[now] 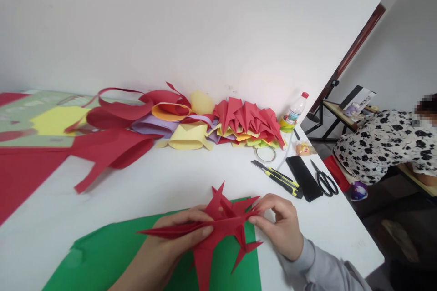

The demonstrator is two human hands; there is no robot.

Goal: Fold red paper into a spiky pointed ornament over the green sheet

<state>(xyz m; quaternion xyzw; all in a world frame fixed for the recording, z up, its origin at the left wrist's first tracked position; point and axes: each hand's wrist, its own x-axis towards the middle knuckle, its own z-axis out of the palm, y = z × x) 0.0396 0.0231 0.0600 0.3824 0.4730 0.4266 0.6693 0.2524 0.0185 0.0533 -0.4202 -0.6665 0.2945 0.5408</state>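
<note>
Both my hands hold a red folded paper figure (pixel 221 227) with several sharp points, just above a green paper sheet (pixel 112 254) on the white table (pixel 164 186). My left hand (pixel 177 236) grips its long left point, thumb pressed on top and fingers underneath. My right hand (pixel 280 227) pinches a point on the figure's right side between thumb and forefinger. A grey sleeve covers my right wrist.
A heap of folded red, yellow and purple paper (pixel 211 125) lies along the wall, with large red sheets (pixel 30 168) at left. To the right lie utility knives (pixel 278 178), a black case (pixel 303 177), scissors (pixel 324 181), a tape ring (pixel 265 153) and a bottle (pixel 295 110). A person (pixel 385 145) sits at far right.
</note>
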